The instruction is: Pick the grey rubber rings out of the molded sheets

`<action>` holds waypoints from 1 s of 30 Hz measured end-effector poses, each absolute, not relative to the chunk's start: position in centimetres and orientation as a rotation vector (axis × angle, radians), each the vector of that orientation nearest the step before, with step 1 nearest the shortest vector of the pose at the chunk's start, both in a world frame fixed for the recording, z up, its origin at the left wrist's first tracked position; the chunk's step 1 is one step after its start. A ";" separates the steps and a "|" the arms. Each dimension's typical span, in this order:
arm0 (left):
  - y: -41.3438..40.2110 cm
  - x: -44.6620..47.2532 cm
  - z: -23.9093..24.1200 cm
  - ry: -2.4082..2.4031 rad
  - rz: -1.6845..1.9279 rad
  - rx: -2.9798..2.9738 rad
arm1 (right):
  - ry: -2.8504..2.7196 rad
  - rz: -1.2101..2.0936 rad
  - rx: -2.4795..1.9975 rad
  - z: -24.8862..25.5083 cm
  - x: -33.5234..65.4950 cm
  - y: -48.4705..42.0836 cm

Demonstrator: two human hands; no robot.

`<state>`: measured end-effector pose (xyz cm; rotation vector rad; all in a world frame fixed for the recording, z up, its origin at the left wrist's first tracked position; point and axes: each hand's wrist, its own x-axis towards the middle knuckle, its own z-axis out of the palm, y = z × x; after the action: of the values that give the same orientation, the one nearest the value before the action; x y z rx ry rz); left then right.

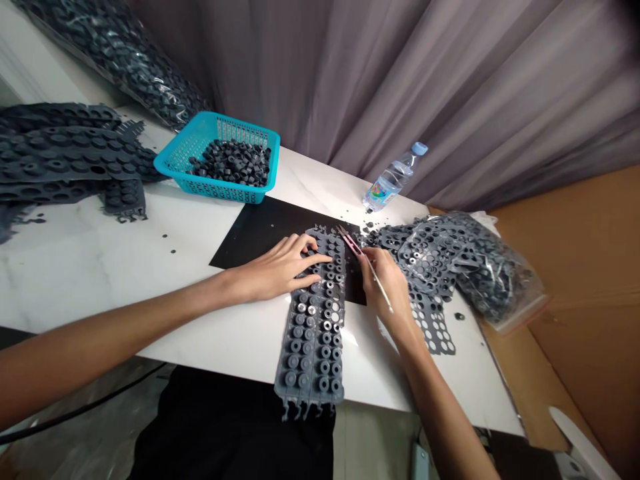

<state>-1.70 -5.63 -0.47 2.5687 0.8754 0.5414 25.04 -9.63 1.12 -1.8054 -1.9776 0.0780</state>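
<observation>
Right hand (391,279) curled round probable snips (351,244)

A small-parts workshop: snips (353,244), a studded gray sheet (316,333) overhanging the near edge of the tabletop (230,340), a basket (215,190) of loose pieces by its far edge.

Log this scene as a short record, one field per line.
Left hand: spread over studded grey sheet
Right hand: gripping slim pointed tool, near the sheet's far end
Surface: white table, black mat
Basket: turquoise, holding small dark pieces
Bottle: blue-capped, beyond right hand
Right side: perforated sheets, clear bag
</observation>
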 end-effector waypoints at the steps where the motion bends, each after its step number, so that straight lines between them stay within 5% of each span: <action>1: -5.6 -1.7 -0.5 0.873 0.539 2.577 | -1.979 0.072 -1.826 1.1 25.3 -9.6; 30: -5.6 -1.7 -0.4 0.875 0.503 2.595 | -2.156 0.243 -1.647 2.2 24.1 -10.3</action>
<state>-1.74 -5.62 -0.41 2.5946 0.8749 0.5034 24.07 -10.30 2.17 -1.6473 -2.1561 0.2428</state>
